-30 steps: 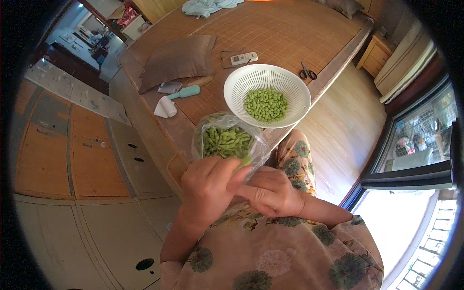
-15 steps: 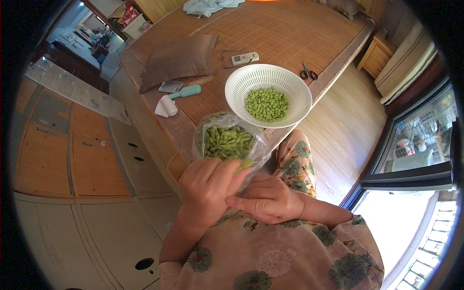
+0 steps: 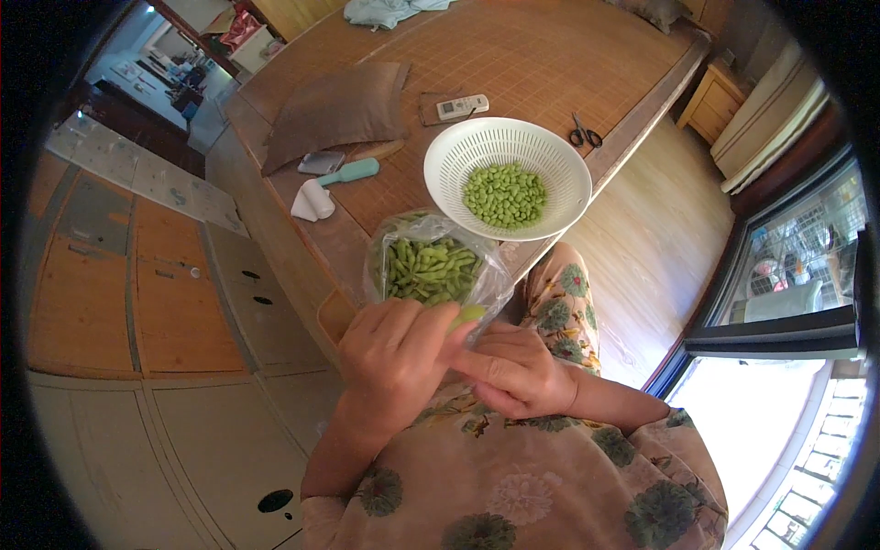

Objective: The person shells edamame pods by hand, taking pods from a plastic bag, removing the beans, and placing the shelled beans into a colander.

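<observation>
My left hand point(image 3: 390, 357) is closed on a green soybean pod point(image 3: 470, 314), whose end sticks out past the fingers. Pressed against it from the right is my right hand point(image 3: 513, 368), its fingers curled and its thumb reaching to the left thumb just below the pod. What its fingertips grip is hidden. Right beyond the hands stands a clear plastic bag point(image 3: 500, 278) of unshelled pods point(image 3: 431, 268). Behind it, a white slotted colander point(image 3: 443, 170) holds a heap of shelled green beans point(image 3: 505, 195).
The bag and colander rest at the edge of a mat-covered bed point(image 3: 532, 87). A teal-handled tool point(image 3: 353, 171), a tissue roll point(image 3: 313, 200), a brown pillow point(image 3: 341, 112), a remote point(image 3: 462, 107) and black-handled scissors point(image 3: 585, 137) lie on it. Wooden cabinets point(image 3: 183, 302) stand at left.
My right hand has shifted slightly up, its thumb moving up along the left thumb toward the pod. The pod has moved slightly right in my left hand.
</observation>
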`<state>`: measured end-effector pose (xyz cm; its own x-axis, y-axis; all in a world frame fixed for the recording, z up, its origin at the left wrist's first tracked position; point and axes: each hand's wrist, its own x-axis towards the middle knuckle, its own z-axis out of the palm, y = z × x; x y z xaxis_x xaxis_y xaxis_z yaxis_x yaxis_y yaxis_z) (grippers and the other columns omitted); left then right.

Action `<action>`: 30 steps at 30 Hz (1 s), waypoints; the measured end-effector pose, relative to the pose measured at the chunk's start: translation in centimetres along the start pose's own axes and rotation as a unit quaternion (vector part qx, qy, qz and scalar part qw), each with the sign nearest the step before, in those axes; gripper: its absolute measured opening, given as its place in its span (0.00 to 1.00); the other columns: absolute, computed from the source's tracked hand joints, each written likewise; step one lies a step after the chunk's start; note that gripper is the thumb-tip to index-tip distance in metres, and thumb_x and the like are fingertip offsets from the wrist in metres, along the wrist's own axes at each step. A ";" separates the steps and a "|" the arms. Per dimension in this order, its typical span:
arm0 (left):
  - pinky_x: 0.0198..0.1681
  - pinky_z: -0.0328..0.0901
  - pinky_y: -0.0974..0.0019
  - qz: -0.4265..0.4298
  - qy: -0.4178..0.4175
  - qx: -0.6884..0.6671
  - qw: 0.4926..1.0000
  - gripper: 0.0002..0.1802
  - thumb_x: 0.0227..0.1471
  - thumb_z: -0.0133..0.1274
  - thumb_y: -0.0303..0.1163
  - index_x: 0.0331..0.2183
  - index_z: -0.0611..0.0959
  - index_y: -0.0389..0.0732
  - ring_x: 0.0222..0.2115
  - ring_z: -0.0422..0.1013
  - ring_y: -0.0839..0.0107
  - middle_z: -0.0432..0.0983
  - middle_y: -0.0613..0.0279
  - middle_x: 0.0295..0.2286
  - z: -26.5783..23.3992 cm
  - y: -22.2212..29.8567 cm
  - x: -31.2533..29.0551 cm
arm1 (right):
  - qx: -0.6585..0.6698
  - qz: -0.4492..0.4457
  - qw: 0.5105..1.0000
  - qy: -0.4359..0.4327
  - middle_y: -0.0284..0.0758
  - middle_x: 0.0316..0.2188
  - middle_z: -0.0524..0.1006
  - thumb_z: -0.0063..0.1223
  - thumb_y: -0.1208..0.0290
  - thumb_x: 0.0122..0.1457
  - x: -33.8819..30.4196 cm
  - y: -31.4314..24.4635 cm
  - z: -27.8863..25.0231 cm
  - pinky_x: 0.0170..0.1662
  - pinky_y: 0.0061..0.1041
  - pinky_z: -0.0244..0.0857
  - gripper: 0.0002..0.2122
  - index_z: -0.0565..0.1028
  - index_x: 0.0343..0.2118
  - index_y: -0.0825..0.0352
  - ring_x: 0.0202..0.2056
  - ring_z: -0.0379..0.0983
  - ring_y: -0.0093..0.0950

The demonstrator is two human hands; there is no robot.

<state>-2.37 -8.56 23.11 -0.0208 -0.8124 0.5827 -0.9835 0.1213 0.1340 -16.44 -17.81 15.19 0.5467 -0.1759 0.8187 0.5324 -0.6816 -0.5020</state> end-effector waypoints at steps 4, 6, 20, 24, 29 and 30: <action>0.22 0.62 0.62 -0.005 0.003 -0.005 1.000 0.12 0.39 0.65 0.31 0.28 0.80 0.42 0.20 0.68 0.63 0.68 0.64 0.19 -0.1 -0.1 0.0 | 0.040 -0.008 0.999 -0.027 0.38 0.24 0.74 0.54 0.81 0.49 0.1 -0.2 -0.5 0.26 0.33 0.64 0.20 0.71 0.49 0.73 0.22 0.71 0.36; 0.24 0.64 0.63 -0.058 -0.008 -0.102 0.993 0.11 0.42 0.65 0.30 0.29 0.80 0.38 0.21 0.70 0.64 0.72 0.60 0.20 0.1 -0.3 -0.1 | 0.057 0.001 0.997 -0.042 0.39 0.25 0.75 0.54 0.79 0.53 -0.2 -0.2 -0.9 0.28 0.31 0.65 0.15 0.73 0.45 0.72 0.23 0.71 0.35; 0.27 0.63 0.64 -0.271 -0.107 -0.349 0.891 0.09 0.50 0.59 0.29 0.32 0.78 0.35 0.23 0.71 0.63 0.73 0.54 0.23 1.7 0.7 -2.6 | 0.362 0.358 0.852 0.123 0.28 0.35 0.71 0.49 0.79 0.62 0.3 -0.6 0.1 0.34 0.14 0.61 0.06 0.71 0.42 0.70 0.32 0.65 0.13; 0.28 0.64 0.59 -0.164 -0.058 -0.216 0.961 0.12 0.46 0.61 0.27 0.34 0.77 0.37 0.26 0.71 0.56 0.73 0.54 0.25 2.2 0.0 -3.0 | 0.403 0.397 0.809 0.160 0.27 0.32 0.72 0.50 0.78 0.62 0.8 -0.9 -0.2 0.32 0.13 0.60 0.06 0.71 0.41 0.68 0.30 0.65 0.12; 0.28 0.63 0.55 -0.100 -0.059 -0.155 0.981 0.12 0.45 0.60 0.27 0.34 0.77 0.37 0.26 0.70 0.52 0.72 0.53 0.26 1.8 -0.1 -2.9 | 0.404 0.402 0.807 0.158 0.26 0.30 0.73 0.50 0.76 0.62 1.1 -1.1 -0.1 0.30 0.13 0.59 0.05 0.72 0.40 0.68 0.28 0.64 0.12; 0.28 0.63 0.54 -0.106 -0.070 -0.153 0.980 0.11 0.46 0.59 0.26 0.34 0.76 0.36 0.26 0.69 0.51 0.72 0.52 0.26 1.7 0.0 -2.9 | 0.404 0.402 0.807 0.158 0.26 0.30 0.73 0.50 0.76 0.62 1.0 -1.1 -0.2 0.30 0.13 0.59 0.05 0.72 0.40 0.68 0.28 0.64 0.12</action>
<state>-2.63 -7.19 20.07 0.1330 -0.9053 0.4034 -0.8687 0.0895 0.4872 -16.60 -17.45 16.64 0.8014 -0.5891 0.1040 0.4043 0.4051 -0.8200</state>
